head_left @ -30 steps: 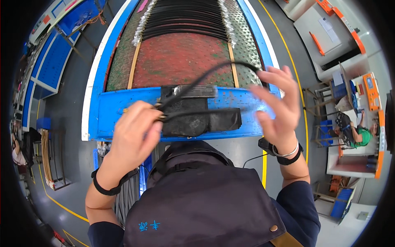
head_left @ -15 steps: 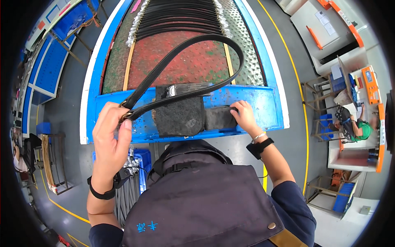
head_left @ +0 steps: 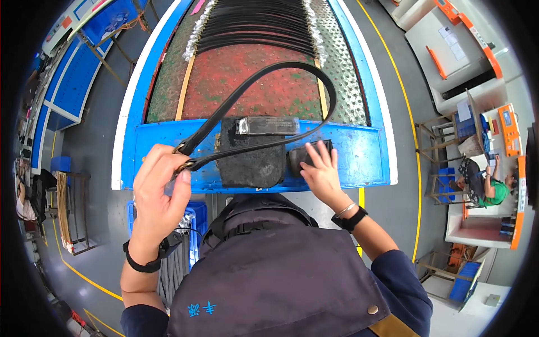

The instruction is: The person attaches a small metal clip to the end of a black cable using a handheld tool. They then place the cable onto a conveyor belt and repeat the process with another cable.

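Note:
My left hand (head_left: 160, 188) pinches both ends of a black leather bag strap (head_left: 225, 108), where small metal rings show. The strap arches up and right in a loop above the blue bench ledge (head_left: 359, 151). Below the loop lies a worn black slab (head_left: 252, 168). On its far edge rests a clear-topped narrow box (head_left: 268, 126). To the right of the slab my right hand (head_left: 324, 174) has its fingers spread over a small dark pad (head_left: 295, 163), which they partly hide. Whether the fingertips press on the pad, I cannot tell.
Many black straps (head_left: 252, 28) lie in a row across two wooden strips (head_left: 183, 90) on the red and green bench top. Below the ledge at left stands a blue bin (head_left: 196, 216) beside hanging grey strips (head_left: 175, 275). At far right a person in green (head_left: 495, 188) sits at a workstation.
My right hand has shifted left and opened out its fingers over the dark pad, which sits differently now. The strap loop, still in my left hand, has come slightly nearer and right.

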A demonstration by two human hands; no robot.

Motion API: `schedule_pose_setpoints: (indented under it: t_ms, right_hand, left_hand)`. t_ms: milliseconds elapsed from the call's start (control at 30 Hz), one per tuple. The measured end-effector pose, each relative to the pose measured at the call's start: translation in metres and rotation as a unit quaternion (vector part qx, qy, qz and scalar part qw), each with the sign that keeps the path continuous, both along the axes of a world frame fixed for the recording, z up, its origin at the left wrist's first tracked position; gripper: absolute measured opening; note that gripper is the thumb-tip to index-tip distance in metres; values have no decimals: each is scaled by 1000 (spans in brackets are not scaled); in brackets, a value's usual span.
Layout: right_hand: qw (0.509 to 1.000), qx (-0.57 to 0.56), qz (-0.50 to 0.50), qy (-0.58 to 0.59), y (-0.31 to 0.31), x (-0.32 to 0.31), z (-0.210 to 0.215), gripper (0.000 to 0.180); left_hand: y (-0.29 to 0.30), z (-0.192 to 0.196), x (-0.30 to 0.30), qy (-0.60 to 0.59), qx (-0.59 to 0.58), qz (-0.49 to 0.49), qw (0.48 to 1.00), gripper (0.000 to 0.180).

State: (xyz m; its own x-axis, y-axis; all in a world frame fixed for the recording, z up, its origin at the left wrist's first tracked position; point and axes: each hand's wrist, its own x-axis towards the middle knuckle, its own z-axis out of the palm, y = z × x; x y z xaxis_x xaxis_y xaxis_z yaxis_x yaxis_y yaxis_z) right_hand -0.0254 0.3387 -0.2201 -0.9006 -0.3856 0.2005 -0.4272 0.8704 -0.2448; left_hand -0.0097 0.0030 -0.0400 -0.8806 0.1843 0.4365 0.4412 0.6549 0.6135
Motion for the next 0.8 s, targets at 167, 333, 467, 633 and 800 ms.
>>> schedule_pose_setpoints:
  t_ms: [167,333,467,633,800]
  right_hand:
    - [1000,13,0,1,-1,10,-10,12]
    - [992,-99,-58,58,-5,-18,31,10]
    - [995,-90,-13,48,-23,-61,42,55]
    - [989,-122,6,-85,-28,-91,24,62]
    - [971,-210,-1,-110,-32,-90,31,51]
  left_hand:
    - [-1,5,-2,63,-5,-15,998,16]
    - [-9,11,-5,128,-30,-41,990,19]
    - [-15,22,-2,176,-57,-99,978,22]
    - [-10,31,-4,224,-76,-164,958,22]
    - [-16,35,4,190,-92,-181,961,19]
